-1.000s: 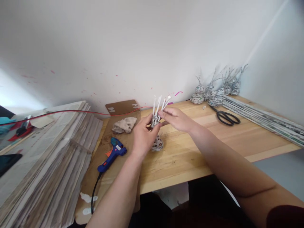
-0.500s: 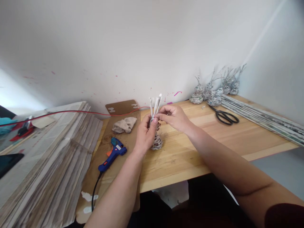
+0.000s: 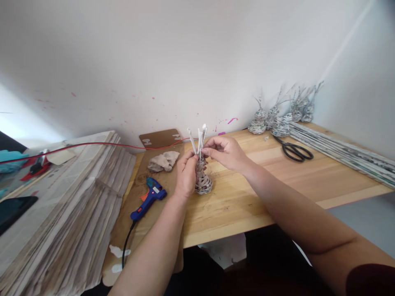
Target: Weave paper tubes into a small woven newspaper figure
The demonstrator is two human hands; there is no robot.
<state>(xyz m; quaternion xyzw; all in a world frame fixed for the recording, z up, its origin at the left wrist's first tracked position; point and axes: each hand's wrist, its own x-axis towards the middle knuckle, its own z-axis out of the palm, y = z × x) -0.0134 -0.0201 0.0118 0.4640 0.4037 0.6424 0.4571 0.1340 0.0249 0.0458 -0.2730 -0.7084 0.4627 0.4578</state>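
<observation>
A small gourd-shaped piece woven from rolled newspaper [image 3: 203, 183] stands upright on the wooden table in front of me. Several white paper sticks [image 3: 200, 137] rise from its narrow neck. My left hand [image 3: 187, 172] is closed at the left of the neck, thumb and fingers pinching the base of one stick. From the right, my right hand [image 3: 224, 151] pinches the base of the other sticks between thumb and forefinger. The exact grip of the fingertips is partly hidden.
A blue glue gun [image 3: 149, 199] and a crumpled cloth [image 3: 163, 161] lie on a brown board [image 3: 168, 213]. Stacked newspapers [image 3: 89, 205] fill the left. Black scissors [image 3: 296, 152], long paper rolls [image 3: 345, 154] and several woven pieces [image 3: 257, 122] are at the right. A red cable [image 3: 92, 144] crosses above the newspapers.
One stick now leans further left, apart from the others. My left hand has shifted slightly left, uncovering more of the woven neck. My right hand stays at the sticks.
</observation>
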